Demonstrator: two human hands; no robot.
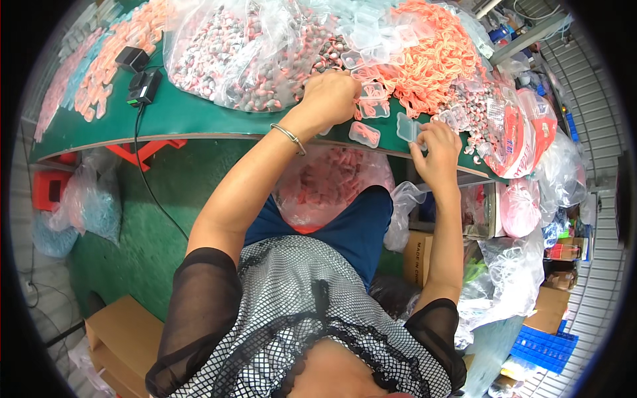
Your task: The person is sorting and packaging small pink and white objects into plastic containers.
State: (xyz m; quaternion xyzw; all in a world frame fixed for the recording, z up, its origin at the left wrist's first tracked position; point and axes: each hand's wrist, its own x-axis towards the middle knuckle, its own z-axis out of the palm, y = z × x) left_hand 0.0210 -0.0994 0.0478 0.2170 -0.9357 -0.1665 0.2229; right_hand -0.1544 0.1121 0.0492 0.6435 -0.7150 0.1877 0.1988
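Observation:
My left hand (331,99), a metal bangle on its wrist, reaches over the table to the edge of a pile of small pink, grey and white pieces (330,53). Its fingers are curled together, and whatever is between them is hidden. Near the table's front edge, my right hand (438,149) pinches a small clear plastic box (407,127) with its lid open. Between my hands lies a closed clear box (364,134) with pink contents. Just behind it are open clear boxes (374,106) holding orange-pink pieces.
A big clear bag (225,53) of small pieces covers the table's middle. Orange cords (434,56) are heaped behind my right hand, beside a red-and-clear bag (521,136). A black adapter (142,86) with a cable sits at left. Below hangs a bag of pink pieces (335,182).

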